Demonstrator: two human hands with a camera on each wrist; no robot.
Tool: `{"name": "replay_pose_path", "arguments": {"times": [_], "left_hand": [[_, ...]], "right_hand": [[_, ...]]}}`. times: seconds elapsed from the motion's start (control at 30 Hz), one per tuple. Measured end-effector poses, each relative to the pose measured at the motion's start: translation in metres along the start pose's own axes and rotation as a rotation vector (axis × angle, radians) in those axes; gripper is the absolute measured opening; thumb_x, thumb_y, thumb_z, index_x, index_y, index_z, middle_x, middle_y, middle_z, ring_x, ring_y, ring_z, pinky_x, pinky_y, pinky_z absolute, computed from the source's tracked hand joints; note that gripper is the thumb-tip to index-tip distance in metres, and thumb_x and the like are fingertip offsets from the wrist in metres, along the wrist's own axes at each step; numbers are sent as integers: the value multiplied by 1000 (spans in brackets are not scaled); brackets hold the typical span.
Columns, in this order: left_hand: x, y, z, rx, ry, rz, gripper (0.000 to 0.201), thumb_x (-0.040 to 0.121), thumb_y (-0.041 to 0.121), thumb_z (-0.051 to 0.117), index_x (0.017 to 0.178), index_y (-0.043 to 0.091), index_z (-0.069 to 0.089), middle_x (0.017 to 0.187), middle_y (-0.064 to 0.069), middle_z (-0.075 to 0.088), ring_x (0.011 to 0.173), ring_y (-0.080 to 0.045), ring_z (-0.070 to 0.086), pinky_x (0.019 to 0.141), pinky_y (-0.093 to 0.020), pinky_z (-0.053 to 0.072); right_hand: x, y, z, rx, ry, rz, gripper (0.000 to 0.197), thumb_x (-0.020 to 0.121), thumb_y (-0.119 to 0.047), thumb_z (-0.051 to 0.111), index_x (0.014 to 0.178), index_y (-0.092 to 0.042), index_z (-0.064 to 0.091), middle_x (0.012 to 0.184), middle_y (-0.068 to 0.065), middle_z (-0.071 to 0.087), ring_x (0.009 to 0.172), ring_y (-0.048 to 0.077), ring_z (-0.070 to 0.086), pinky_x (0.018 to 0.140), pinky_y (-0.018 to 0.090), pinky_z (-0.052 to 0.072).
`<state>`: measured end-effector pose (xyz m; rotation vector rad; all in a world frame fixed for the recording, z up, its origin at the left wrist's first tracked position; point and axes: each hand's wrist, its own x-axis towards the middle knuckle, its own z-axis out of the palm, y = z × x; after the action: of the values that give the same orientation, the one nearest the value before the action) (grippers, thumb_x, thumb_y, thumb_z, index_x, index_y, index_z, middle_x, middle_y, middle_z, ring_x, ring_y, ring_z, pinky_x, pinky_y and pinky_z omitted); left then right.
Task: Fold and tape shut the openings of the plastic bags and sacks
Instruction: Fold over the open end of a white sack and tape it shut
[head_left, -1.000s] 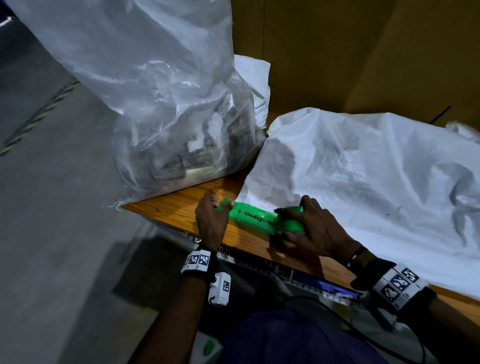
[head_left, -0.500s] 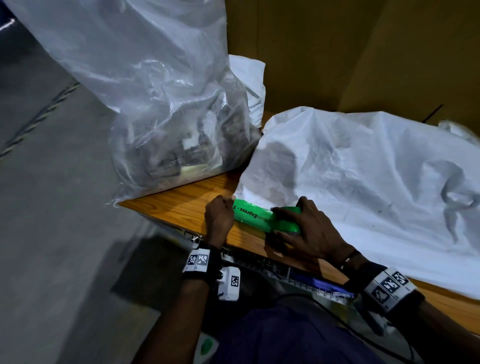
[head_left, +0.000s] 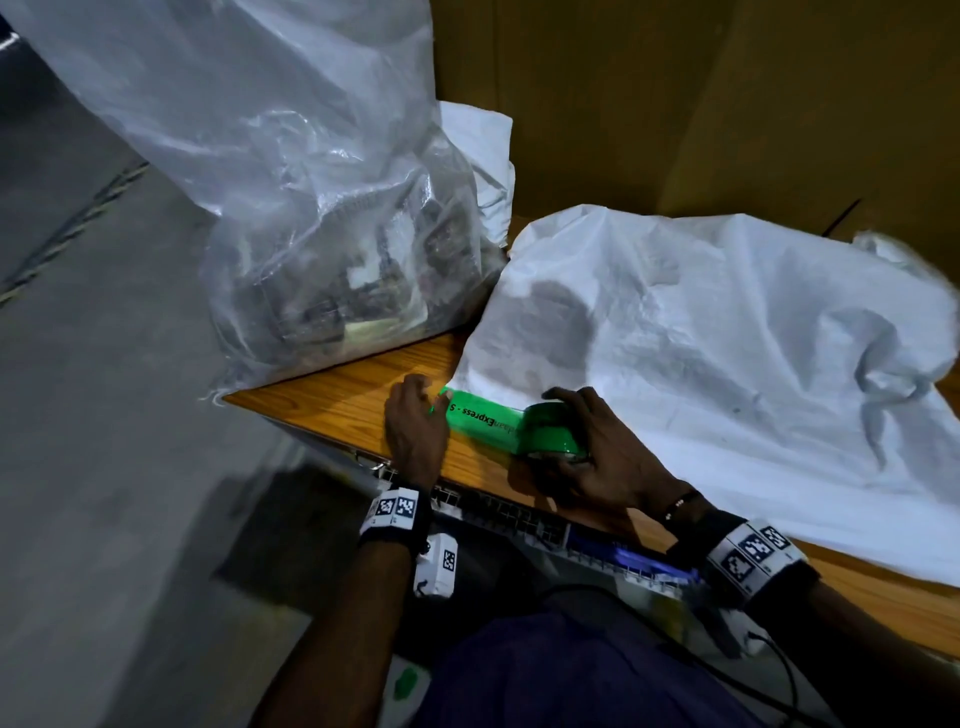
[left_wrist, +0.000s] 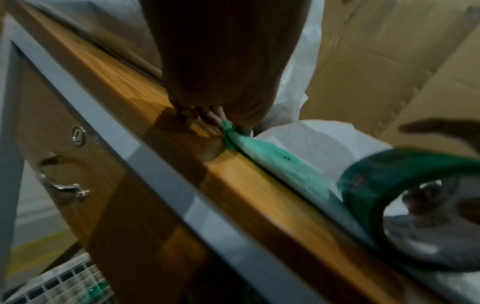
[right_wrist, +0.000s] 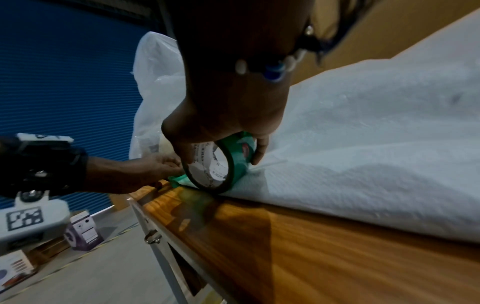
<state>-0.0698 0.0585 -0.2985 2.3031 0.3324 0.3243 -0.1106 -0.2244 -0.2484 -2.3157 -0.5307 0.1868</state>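
Keep the white sack (head_left: 701, 338) flat on the table (head_left: 337, 395), its near edge under both hands. Run the green tape (head_left: 483, 421) straight along that edge, away from the left hand (head_left: 415, 431), whose fingertips pinch the tape's crumpled free end at the sack's corner. Roll the tape roll (right_wrist: 221, 164), gripped by the right hand (head_left: 597, 447) with thumb through the core, low and taut. Press down behind.

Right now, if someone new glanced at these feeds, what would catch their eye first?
The bright green tape stretched along the near edge of the white sack on the wooden table. The left hand holds its free end at the sack's corner while the right hand grips the tape roll. Behind stands a tall clear bag.
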Motion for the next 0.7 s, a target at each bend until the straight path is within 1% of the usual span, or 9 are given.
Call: {"name": "replay_pose_path", "arguments": {"times": [0.1, 0.17, 0.23, 0.3, 0.4, 0.47, 0.53, 0.63, 0.7], "left_hand": [[-6, 5, -3, 129, 33, 210, 19, 99, 15, 64, 118, 13, 67, 120, -7, 65, 109, -28, 59, 89, -43, 51], [-10, 11, -1, 85, -131, 292, 31, 107, 23, 51, 134, 18, 65, 133, -4, 67, 124, -24, 61, 102, -33, 49], [-20, 5, 5, 180, -362, 553, 55, 108, 39, 41, 159, 19, 41, 164, -4, 41, 153, -22, 36, 122, -37, 32], [-26, -11, 13, 329, -562, 713, 77, 106, 46, 42, 168, 14, 9, 176, -4, 2, 162, -21, 0, 130, -42, 11], [-28, -16, 15, 380, -614, 714, 95, 102, 53, 51, 167, 13, -6, 175, -4, -13, 161, -20, -12, 131, -44, 6], [-28, -15, 15, 407, -617, 721, 102, 99, 58, 53, 166, 13, -8, 175, -5, -13, 161, -21, -11, 131, -45, 7], [-27, -15, 15, 433, -612, 720, 105, 96, 63, 52, 166, 13, -8, 175, -5, -13, 161, -22, -11, 131, -46, 8], [-29, -13, 16, 444, -605, 709, 109, 92, 66, 55, 167, 12, -3, 175, -5, -10, 161, -21, -9, 131, -44, 8], [-30, -12, 17, 456, -590, 709, 112, 90, 69, 56, 167, 11, -2, 175, -5, -10, 161, -22, -8, 131, -45, 9]], "right_hand": [[-9, 15, 8, 73, 46, -47, 77, 87, -25, 75, 151, -25, 32, 136, 1, 43, 121, 20, 53, 100, 44, 52], [-13, 24, 12, 110, 50, -66, 80, 89, -20, 74, 156, -24, 32, 141, 3, 42, 127, 20, 52, 106, 38, 49], [-14, 29, 16, 128, 41, -65, 84, 94, -18, 74, 162, -28, 27, 142, 3, 41, 126, 17, 52, 106, 23, 45], [-13, 33, 20, 130, 31, -60, 85, 98, -16, 70, 166, -30, 20, 138, 2, 42, 117, 14, 55, 99, 11, 41], [-11, 30, 21, 95, 26, -26, 81, 103, -30, 61, 167, -38, 12, 126, 0, 40, 97, 13, 54, 83, 10, 40], [-10, 25, 16, 25, -4, -10, 81, 103, -35, 60, 166, -43, 9, 121, 0, 38, 92, 15, 53, 79, 18, 42], [-14, 23, 5, -63, -47, -25, 86, 102, -28, 61, 166, -45, 6, 115, 2, 37, 86, 18, 50, 75, 27, 41], [-26, 28, -15, -224, -73, 21, 97, 95, -20, 67, 165, -49, 6, 110, 0, 33, 87, 19, 41, 72, 38, 44], [-36, 30, -22, -291, -76, 17, 94, 96, -27, 69, 164, -50, 9, 109, -1, 32, 91, 18, 38, 74, 40, 47]]}}
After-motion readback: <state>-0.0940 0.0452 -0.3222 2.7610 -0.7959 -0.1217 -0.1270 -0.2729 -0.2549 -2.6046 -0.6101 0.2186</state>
